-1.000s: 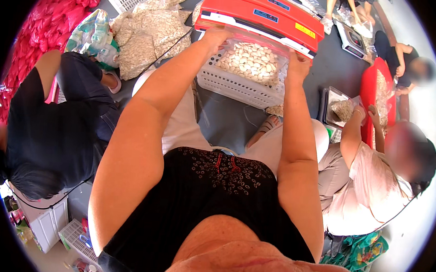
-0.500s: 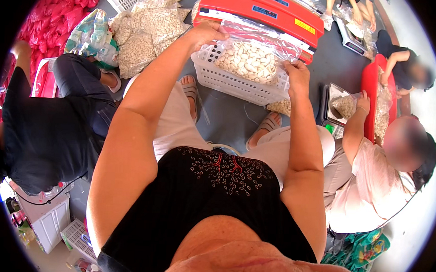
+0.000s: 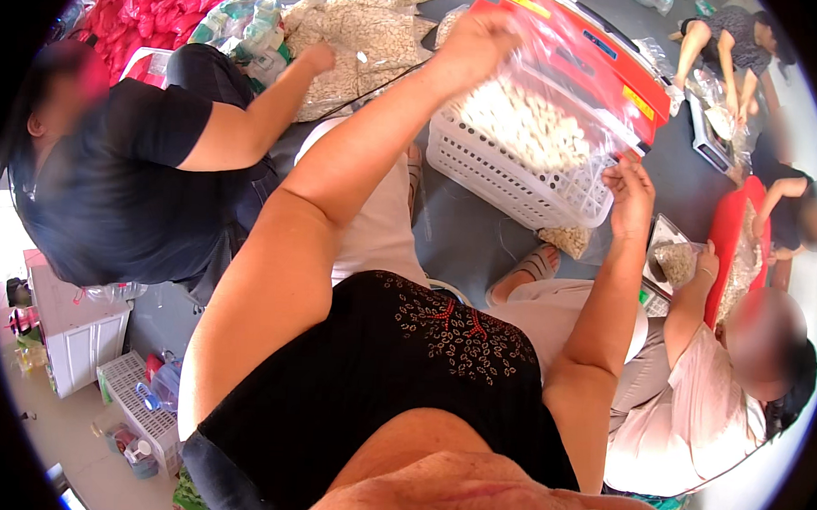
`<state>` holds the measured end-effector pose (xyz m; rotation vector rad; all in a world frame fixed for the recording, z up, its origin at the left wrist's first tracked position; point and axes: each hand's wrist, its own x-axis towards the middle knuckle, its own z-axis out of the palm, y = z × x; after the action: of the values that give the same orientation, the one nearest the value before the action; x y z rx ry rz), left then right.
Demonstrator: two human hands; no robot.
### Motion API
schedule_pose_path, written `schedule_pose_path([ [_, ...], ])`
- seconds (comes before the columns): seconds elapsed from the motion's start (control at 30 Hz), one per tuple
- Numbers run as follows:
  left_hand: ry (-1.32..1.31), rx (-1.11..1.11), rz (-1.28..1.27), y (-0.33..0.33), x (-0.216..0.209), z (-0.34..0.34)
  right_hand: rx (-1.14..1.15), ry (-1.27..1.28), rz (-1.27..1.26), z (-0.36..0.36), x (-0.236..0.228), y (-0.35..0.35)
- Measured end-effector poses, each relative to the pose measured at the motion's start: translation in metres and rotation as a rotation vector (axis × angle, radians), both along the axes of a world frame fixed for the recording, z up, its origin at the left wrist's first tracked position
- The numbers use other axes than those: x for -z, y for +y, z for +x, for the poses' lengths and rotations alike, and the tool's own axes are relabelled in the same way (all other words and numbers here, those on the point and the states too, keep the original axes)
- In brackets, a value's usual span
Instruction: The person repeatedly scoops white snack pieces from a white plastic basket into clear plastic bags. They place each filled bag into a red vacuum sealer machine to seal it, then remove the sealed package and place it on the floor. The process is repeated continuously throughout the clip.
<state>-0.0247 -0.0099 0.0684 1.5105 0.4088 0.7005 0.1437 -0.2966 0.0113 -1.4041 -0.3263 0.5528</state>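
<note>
A clear plastic bag (image 3: pixel 524 123) of pale, bean-like pieces lies over a white perforated crate (image 3: pixel 512 182). Its top edge reaches the front of a red bag sealer (image 3: pixel 571 75). My left hand (image 3: pixel 477 50), smeared by motion, is closed at the bag's upper left corner beside the sealer. Near the sealer's right end, my right hand (image 3: pixel 630 187) has curled fingers at the bag's other top corner; their exact grip is partly hidden. Glare and blur hide some of the bag's contents.
Filled clear bags (image 3: pixel 345 47) lie in a pile at the back left, beside red bags (image 3: pixel 155 11). A person in dark clothes (image 3: pixel 139 170) sits at my left, another in pale clothes (image 3: pixel 694 404) at my right. A red tub (image 3: pixel 735 242) and scale (image 3: pixel 710 141) stand rightward.
My view has swung, shifting the scene. My left hand has moved toward the sealer, and the bag is now blurred. The person at left has stretched an arm toward the filled bags.
</note>
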Motion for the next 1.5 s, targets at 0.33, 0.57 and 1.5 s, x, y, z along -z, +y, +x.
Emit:
schedule_pose_path([
  [0.33, -0.078, -1.17, 0.487, 0.186, 0.033, -0.014, 0.232, -0.05, -0.083, 0.032, 0.005, -0.035],
  [0.57, 0.152, -0.859, 0.622, 0.136, 0.034, 0.014, 0.216, -0.054, -0.859, 0.114, 0.081, -0.104],
  [1.5, -0.044, -0.332, 0.579, 0.03, 0.029, 0.054, 0.009, -0.95, -2.025, 0.07, -0.002, -0.105],
])
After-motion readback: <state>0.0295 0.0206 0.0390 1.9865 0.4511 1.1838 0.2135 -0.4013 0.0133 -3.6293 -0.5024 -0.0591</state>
